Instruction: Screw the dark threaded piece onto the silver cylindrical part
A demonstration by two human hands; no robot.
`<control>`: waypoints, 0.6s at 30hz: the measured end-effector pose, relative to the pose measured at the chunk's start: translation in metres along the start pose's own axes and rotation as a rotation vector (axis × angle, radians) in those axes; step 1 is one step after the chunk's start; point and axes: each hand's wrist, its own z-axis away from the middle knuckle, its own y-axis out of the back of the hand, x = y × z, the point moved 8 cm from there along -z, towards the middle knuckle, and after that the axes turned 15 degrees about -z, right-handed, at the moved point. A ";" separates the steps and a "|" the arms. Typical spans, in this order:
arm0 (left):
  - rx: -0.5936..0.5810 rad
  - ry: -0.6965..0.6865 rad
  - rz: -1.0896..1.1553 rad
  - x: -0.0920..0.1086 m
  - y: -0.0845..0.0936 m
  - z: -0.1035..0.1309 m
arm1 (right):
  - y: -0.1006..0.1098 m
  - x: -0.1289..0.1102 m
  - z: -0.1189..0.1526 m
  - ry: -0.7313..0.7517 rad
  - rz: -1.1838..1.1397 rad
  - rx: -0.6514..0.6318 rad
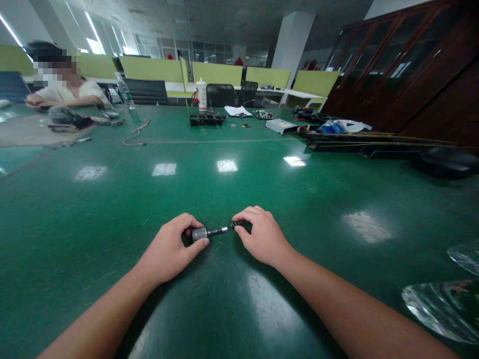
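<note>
Left hand (168, 252): grip clamped on a smooth gray cylinder (199, 234), thumb and fingers on opposite sides.
Right hand (264, 237): grip pinched on a small dark coil (235, 224), probably a spring, though too small to be sure.
Rod (217, 231): slim, straight, shiny like metal, running from the cylinder toward the coil; its tip sits just short of it.
Counter (149, 199): glossy, green, scuffed; the pieces are around mid-width, well in from the far edge.
Handling: a firm hold suits the cylinder, a light pinch the coil; squeezing hard could bend it.
</note>
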 end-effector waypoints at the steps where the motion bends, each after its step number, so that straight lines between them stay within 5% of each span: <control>1: 0.001 -0.001 0.001 0.000 0.000 0.000 | -0.001 0.000 0.000 0.004 -0.003 -0.007; 18: -0.076 -0.181 0.114 0.015 -0.003 0.003 | -0.018 -0.031 0.009 0.200 -0.241 -0.223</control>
